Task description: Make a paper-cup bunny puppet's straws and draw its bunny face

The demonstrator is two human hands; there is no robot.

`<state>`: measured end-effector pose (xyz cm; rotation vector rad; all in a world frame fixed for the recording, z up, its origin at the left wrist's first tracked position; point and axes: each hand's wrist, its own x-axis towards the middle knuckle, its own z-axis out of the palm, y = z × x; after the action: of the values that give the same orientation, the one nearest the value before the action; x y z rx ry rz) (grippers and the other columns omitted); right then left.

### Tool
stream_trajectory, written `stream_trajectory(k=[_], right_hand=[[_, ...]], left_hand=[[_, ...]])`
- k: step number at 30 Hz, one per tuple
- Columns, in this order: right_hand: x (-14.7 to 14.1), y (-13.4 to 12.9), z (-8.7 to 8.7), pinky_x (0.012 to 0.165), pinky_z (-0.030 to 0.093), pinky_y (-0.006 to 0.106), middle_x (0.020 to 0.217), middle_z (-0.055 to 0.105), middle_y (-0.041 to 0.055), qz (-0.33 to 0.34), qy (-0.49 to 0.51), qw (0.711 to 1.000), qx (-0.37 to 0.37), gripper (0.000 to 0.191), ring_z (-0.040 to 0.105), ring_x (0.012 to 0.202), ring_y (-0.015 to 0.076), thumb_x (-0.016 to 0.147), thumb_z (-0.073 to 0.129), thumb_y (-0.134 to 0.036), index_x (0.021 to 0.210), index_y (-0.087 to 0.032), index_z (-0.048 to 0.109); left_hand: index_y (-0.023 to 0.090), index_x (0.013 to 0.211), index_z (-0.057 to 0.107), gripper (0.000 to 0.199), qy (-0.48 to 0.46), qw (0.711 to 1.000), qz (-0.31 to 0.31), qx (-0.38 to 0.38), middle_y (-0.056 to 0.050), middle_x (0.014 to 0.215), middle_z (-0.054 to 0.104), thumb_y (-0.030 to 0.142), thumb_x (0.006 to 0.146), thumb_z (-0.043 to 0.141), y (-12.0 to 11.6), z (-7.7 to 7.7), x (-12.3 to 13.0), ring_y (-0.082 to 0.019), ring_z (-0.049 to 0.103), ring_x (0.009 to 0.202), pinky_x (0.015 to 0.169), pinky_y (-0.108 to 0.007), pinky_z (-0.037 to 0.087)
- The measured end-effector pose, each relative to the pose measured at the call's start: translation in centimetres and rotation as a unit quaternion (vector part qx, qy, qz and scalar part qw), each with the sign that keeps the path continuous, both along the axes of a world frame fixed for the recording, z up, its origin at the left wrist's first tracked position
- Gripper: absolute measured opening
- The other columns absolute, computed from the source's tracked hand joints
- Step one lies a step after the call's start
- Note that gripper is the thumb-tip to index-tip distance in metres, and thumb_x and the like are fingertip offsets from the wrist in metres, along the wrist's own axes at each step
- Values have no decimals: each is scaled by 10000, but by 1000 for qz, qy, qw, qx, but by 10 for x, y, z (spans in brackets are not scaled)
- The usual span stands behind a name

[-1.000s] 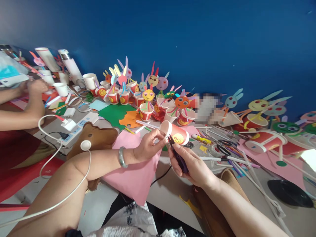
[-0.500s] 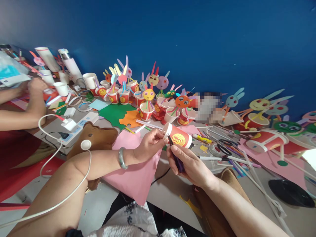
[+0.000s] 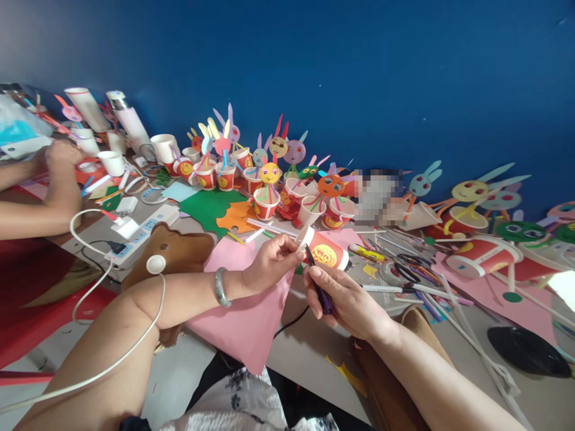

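My right hand [image 3: 344, 296] is closed around dark-handled scissors [image 3: 324, 293], whose blades point up toward my left fingertips. My left hand [image 3: 274, 262], with a bracelet [image 3: 221, 287] on its wrist, pinches something small and pale that I cannot make out. Right behind both hands a red and white paper cup [image 3: 327, 248] lies on its side. Pink paper [image 3: 251, 311] spreads under my left forearm. Beyond are an orange sheet [image 3: 240, 216] with cut-out edges and a green sheet [image 3: 206, 203].
Paper cups with rabbit figures [image 3: 268, 203] line the blue wall [image 3: 287, 60]. At left are a power strip [image 3: 148, 230], a brown cushion [image 3: 179, 251] and another person's arms [image 3: 63, 191]. Markers [image 3: 368, 252], more scissors [image 3: 406, 272] and a black object [image 3: 527, 350] lie at right.
The scissor blades have shifted very slightly at my left fingertips. Otherwise both hands keep nearly the same pose, and the view has moved a little.
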<state>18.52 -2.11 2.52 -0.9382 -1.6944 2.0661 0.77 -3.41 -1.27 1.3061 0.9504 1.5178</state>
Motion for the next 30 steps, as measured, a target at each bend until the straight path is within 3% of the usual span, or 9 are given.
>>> stream_trajectory(k=[11,19,23,25,27,30], right_hand=[[-1,-2,8,318,202,171,481,577,-42,-21,10,998,-57,440,353,297,50,912,556,-623,830,-192,520],[6,5,11,282,152,163,444,546,-56,-9,32,995,-94,430,338,258,55,897,574,-617,840,-194,523],[9,3,13,274,171,188,420,499,-74,47,-4,994,-94,439,281,243,60,919,509,-630,840,-198,525],[10,1,15,299,208,202,450,520,-61,78,-51,995,-19,451,327,270,70,950,446,-637,833,-206,508],[10,2,15,372,300,215,512,555,-39,56,-103,984,131,439,425,354,85,973,419,-619,803,-219,470],[13,10,14,515,385,252,588,565,-20,-29,-167,916,363,381,511,495,121,993,414,-558,798,-232,445]], left_hand=[[167,830,559,351,34,999,-8,-2,-13,771,632,481,858,714,2,5,-6,-122,612,710,633,-251,500],[164,827,587,284,116,993,27,17,-14,786,634,426,886,680,5,7,-13,-122,579,728,678,-256,471],[170,817,579,268,160,985,65,31,-16,803,612,414,914,633,12,15,-22,-126,564,764,695,-250,455],[169,795,568,267,153,984,90,30,-4,778,586,399,910,636,17,19,-28,-114,539,740,675,-237,439],[162,794,574,261,132,988,74,16,-2,782,589,390,898,650,22,22,-32,-108,536,736,676,-230,436],[149,789,587,284,86,996,18,-18,-4,784,594,405,861,684,26,24,-35,-107,538,735,682,-234,439]])
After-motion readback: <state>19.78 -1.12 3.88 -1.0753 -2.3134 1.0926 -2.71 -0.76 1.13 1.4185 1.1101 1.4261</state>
